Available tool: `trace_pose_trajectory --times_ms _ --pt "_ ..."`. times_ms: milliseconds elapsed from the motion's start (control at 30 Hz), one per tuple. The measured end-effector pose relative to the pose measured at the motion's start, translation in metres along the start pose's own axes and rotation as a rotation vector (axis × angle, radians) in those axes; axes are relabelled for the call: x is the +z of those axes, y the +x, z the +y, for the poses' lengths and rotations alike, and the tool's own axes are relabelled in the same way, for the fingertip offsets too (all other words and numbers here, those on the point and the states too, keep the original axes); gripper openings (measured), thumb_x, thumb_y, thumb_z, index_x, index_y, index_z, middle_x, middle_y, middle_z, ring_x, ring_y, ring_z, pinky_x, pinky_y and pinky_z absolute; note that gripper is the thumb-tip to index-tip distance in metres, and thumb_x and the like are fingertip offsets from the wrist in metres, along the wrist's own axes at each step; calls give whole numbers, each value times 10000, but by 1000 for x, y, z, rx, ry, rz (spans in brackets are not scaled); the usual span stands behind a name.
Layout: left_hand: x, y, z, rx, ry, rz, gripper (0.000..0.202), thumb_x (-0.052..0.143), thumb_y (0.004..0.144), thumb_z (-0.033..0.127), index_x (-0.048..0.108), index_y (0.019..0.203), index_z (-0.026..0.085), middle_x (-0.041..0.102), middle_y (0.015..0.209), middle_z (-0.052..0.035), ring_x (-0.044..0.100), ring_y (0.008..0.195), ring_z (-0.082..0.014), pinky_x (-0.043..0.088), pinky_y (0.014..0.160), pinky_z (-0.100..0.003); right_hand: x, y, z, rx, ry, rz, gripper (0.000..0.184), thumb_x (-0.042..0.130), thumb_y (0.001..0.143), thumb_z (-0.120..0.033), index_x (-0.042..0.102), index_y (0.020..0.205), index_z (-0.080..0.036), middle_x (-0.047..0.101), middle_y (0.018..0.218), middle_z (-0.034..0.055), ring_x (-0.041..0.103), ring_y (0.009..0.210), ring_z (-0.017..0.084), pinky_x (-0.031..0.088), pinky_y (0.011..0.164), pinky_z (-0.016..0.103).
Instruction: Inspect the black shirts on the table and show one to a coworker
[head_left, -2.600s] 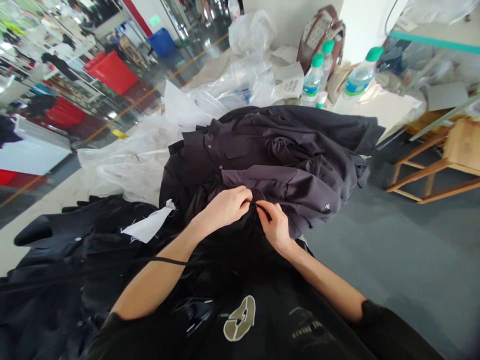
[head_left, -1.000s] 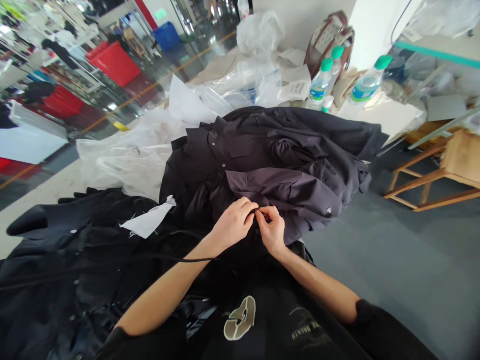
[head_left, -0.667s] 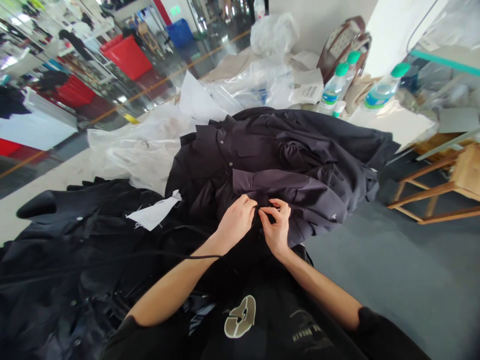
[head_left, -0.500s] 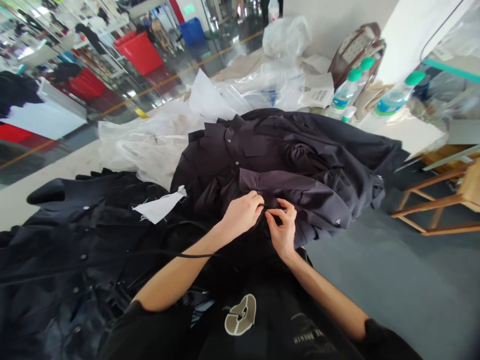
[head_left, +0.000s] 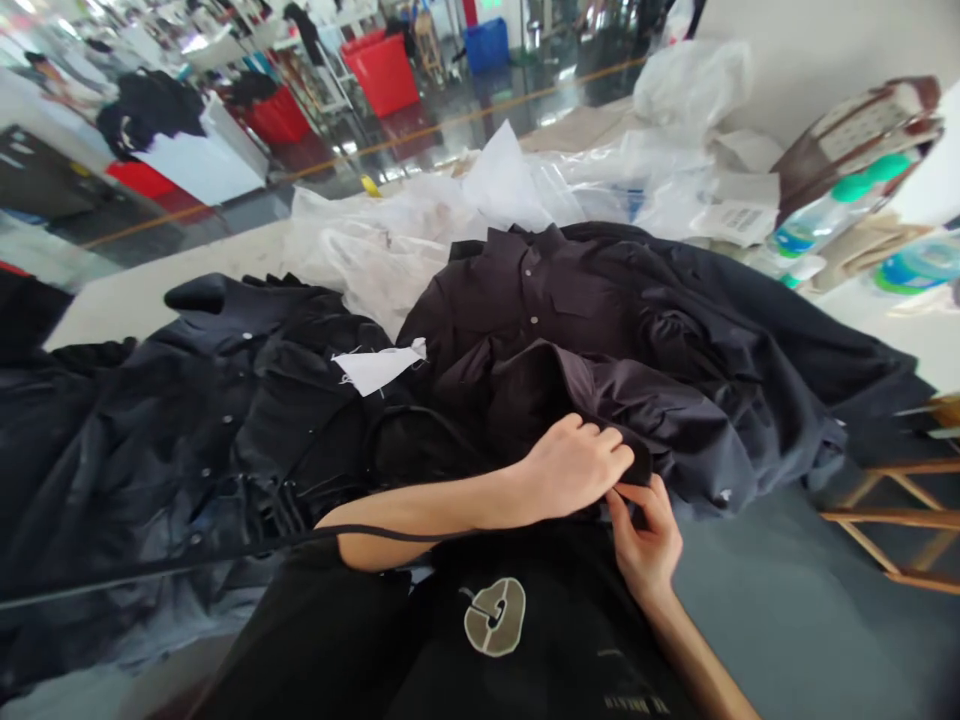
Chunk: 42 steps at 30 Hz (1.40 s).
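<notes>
A dark jacket (head_left: 667, 390) with snap buttons lies heaped in front of me. My left hand (head_left: 577, 462) is closed on the edge of its dark cloth, the knuckles turned up. Just right of it and lower, my right hand (head_left: 649, 535) pinches the same edge between thumb and fingers. The fingertips of both hands almost meet there; what exactly lies between them is partly hidden. A white cloth scrap (head_left: 379, 368) with frayed threads rests on the dark garments left of my hands. A black cord (head_left: 352, 530) runs across my left forearm.
More dark snap-front garments (head_left: 247, 400) cover the table at left. Clear plastic bags (head_left: 375, 245) lie along the far side. Green-capped bottles (head_left: 814, 220) and a brown bag (head_left: 840, 130) stand at the right. A wooden stool (head_left: 900, 515) is on the floor at right.
Both hands have moved right and a little lower along the jacket's edge, and the cloth near them has opened into a fold. My view has swung to the left.
</notes>
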<state>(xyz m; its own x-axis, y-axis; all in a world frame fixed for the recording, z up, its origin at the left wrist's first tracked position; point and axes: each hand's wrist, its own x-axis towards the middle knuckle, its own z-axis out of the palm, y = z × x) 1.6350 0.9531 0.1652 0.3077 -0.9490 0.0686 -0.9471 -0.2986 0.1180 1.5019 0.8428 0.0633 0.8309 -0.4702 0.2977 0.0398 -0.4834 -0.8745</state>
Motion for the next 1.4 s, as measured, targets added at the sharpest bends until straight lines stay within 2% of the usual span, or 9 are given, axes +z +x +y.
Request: trace_pose_trajectory --times_ms 367,700,767,833,933,1033,1167,1267,1400 --pt "36 18 32 71 -115 42 126 543 925 110 643 849 123 664 840 -90 667 787 -220 434 657 -346 -7 -41 24 171 -115 115 241 639 906 -398 622 799 -182 600 825 30 568 748 182 436 675 293" --pt "14 44 3 187 -75 177 143 540 948 142 674 992 159 660 1052 -109 623 980 -218 441 761 -331 -8 -13 10 160 -4 233 218 686 902 -379 676 880 -163 636 875 47 597 863 201 458 837 351" --pt "7 37 -12 16 -93 235 177 525 969 186 634 1108 165 638 1128 -112 605 1022 -225 449 811 -341 -8 -9 7 135 -17 249 207 685 906 -370 687 872 -167 634 855 41 594 847 195 452 826 344" --pt "6 25 -34 -308 -84 285 264 595 943 261 584 1179 144 611 1194 -147 575 1101 -278 454 873 -389 -8 -5 4 109 -4 236 192 679 913 -354 684 857 -170 625 846 33 588 830 186 446 802 329" --pt "15 9 -76 -641 -161 248 354 709 842 257 578 1140 117 601 1213 -181 548 1156 -333 450 924 -433 -6 -3 1 88 32 204 168 666 923 -324 673 852 -172 617 862 28 580 837 177 438 796 317" --pt "27 3 -114 -697 -592 200 88 627 819 151 586 893 173 650 962 -70 613 945 -231 463 842 -346 -5 0 0 79 50 207 146 668 923 -303 668 857 -173 611 873 24 576 843 171 436 798 312" --pt "22 10 -142 -864 -1275 391 105 519 813 156 470 736 206 478 618 48 501 597 -125 390 601 -249 -5 8 -7 57 56 203 161 663 923 -312 660 844 -172 597 865 16 574 821 164 438 779 302" --pt "7 19 -150 -891 -1404 490 64 549 800 176 511 753 195 501 609 51 484 571 -110 364 567 -232 -4 17 -15 19 53 193 172 655 926 -314 657 834 -170 587 833 7 568 791 156 438 760 294" --pt "-7 33 -158 -868 -1393 407 37 615 780 181 579 785 181 570 636 33 532 580 -122 392 584 -248 -5 26 -20 7 64 238 162 653 928 -301 657 840 -165 583 827 8 563 796 155 440 771 298"
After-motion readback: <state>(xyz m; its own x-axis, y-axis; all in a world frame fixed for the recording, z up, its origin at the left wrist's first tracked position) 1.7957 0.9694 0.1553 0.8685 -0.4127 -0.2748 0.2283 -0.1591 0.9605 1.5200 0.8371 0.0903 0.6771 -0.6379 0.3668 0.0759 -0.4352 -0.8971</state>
